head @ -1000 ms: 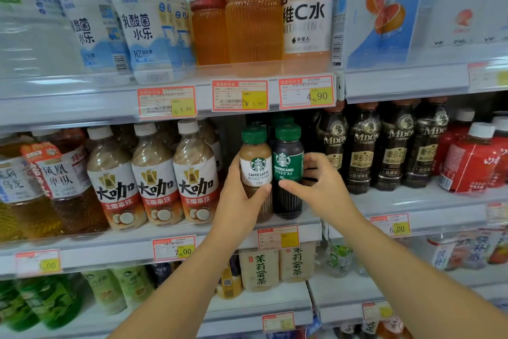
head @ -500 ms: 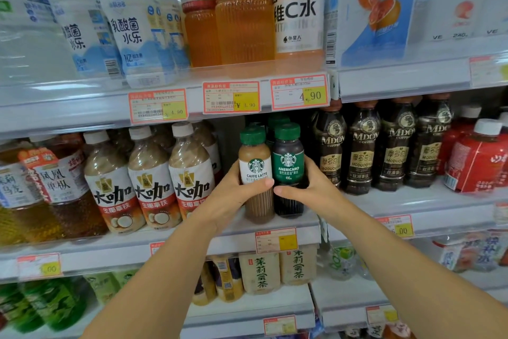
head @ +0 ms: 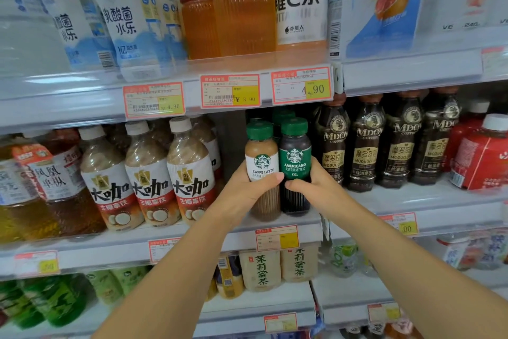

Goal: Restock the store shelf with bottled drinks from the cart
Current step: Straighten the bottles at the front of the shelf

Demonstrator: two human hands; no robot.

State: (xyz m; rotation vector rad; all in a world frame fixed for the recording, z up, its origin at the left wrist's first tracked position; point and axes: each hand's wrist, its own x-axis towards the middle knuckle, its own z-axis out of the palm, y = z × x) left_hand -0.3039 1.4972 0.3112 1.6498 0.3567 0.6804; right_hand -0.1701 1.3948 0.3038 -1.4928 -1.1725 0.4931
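We're on the placing step — left hand (head: 247,193) wrapped round the latte bottle (head: 262,164), right hand (head: 312,187) gripping the Americano bottle (head: 294,158), both standing just above the price tag (head: 277,238). Next, we reckon: let go gently, labels facing out, then fetch more.

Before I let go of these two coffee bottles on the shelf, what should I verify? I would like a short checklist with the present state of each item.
1. The left hand grips the Caffe Latte bottle: ok.
2. The right hand grips the Americano bottle: ok.
3. Both bottles upright, labels facing forward, lids on: ok.
4. Both bases resting on the middle shelf, near its front edge: ok.
5. Free room behind them, where more green caps show: cannot tell.
6. The price tag below matches these drinks: cannot tell, the print is blurred.
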